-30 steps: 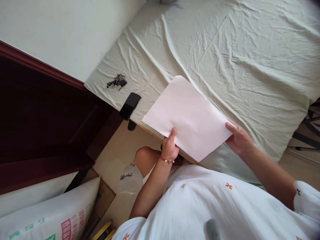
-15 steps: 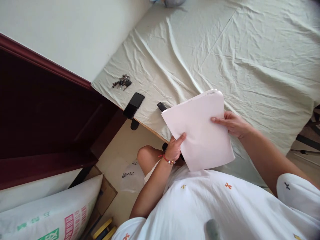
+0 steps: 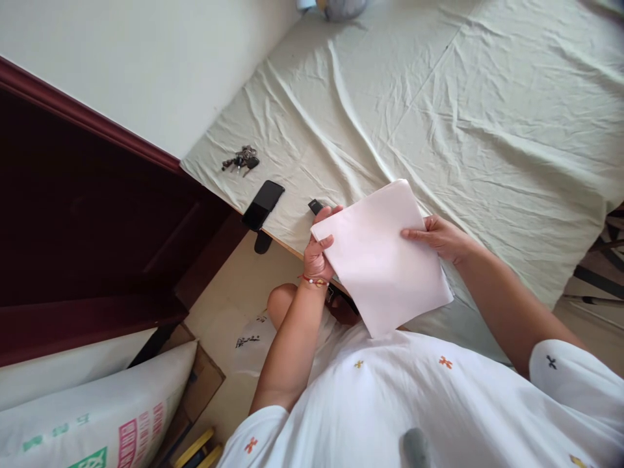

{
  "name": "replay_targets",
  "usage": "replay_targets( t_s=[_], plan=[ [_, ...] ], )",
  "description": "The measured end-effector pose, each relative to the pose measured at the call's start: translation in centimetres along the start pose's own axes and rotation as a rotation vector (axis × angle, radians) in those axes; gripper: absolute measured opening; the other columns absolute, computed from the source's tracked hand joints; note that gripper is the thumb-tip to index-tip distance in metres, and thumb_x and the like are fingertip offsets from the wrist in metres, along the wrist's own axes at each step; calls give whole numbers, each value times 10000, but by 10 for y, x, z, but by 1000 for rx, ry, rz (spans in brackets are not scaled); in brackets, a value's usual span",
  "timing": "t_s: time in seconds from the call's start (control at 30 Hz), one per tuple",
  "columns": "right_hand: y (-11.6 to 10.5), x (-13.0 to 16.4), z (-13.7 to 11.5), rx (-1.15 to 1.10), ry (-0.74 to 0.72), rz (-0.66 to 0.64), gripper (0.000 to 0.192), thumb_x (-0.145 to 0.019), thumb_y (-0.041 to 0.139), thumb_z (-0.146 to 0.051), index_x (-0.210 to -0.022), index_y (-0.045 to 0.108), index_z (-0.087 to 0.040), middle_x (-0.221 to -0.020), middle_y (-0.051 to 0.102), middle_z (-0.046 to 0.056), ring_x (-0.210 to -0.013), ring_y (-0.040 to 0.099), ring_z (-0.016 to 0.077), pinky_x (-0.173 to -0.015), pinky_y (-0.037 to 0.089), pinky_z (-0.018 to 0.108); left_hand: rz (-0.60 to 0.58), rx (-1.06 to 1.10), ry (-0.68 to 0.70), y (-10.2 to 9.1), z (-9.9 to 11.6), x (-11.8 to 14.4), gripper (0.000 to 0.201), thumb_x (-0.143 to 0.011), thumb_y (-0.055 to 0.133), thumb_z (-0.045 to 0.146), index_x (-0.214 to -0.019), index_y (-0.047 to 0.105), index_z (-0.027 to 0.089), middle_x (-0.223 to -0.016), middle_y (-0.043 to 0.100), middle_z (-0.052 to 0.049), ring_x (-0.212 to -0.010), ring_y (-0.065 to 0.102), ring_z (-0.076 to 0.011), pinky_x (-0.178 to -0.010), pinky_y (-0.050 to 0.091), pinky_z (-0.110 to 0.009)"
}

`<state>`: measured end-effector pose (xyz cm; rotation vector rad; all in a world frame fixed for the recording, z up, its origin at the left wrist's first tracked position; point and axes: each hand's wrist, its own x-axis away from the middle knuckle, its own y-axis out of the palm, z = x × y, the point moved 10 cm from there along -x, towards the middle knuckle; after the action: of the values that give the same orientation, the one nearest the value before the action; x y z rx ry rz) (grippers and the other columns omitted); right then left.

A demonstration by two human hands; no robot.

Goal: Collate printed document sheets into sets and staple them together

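Note:
A stack of white paper sheets (image 3: 383, 260) is held tilted over the near edge of a table covered with a wrinkled pale green cloth (image 3: 439, 110). My left hand (image 3: 318, 250) grips the stack's left edge, fingers curled over it. My right hand (image 3: 439, 235) holds the right side, thumb on top. A small black object (image 3: 315, 207) lies on the cloth just beyond my left hand.
A black phone (image 3: 263, 203) overhangs the table edge, with a bunch of keys (image 3: 240, 158) farther left. A dark wooden door frame (image 3: 97, 214) stands at left. A printed white sack (image 3: 97, 416) and cardboard lie on the floor below.
The stack turned from lying wide across the edge to a more upright tilt. My left hand slid from the bottom edge up to the left edge. My right hand moved left.

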<state>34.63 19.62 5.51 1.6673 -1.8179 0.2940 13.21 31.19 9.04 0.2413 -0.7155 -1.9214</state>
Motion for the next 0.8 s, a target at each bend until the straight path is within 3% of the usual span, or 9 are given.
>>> replay_targets(
  t_s=[0.2,0.43,0.57,0.63,0.8],
  plan=[
    [-2,-6,-16,57,-133,31,528,-743,871,-690,-809,797,-172,-832,797,86,-640,733,182,-535,592,251,-52,-22,7,9,5,-5,421,-642,943,367,-974,700,279,-1452,679,-57,-1429,566,-402,-1191,443,-567],
    [4,-2,-39,248,-273,33,591,-803,763,-775,-802,720,-185,-773,759,65,-617,704,189,-502,545,264,-52,-77,73,16,18,-4,448,-640,968,376,-985,698,281,-1452,684,-59,-1393,600,-367,-1173,467,-531],
    [-3,8,-60,473,-414,157,652,-872,647,-816,-727,641,-180,-696,699,53,-576,646,163,-477,478,254,39,-117,47,8,16,-1,643,-613,987,385,-1195,724,303,-1347,750,-63,-1325,665,-332,-1142,510,-460],
    [-3,15,-70,568,-472,202,669,-894,612,-819,-698,613,-179,-657,665,45,-557,617,151,-472,450,251,123,-112,-5,-3,7,1,683,-585,998,386,-1205,740,268,-1240,793,-73,-1275,698,-330,-1124,529,-450],
    [6,18,-76,568,-484,74,609,-889,673,-764,-743,644,-174,-677,670,42,-568,635,160,-486,473,260,268,-63,-98,-19,-17,12,613,-565,1005,403,-1100,782,203,-1095,835,-89,-1244,721,-331,-1134,537,-447]
  ],
)
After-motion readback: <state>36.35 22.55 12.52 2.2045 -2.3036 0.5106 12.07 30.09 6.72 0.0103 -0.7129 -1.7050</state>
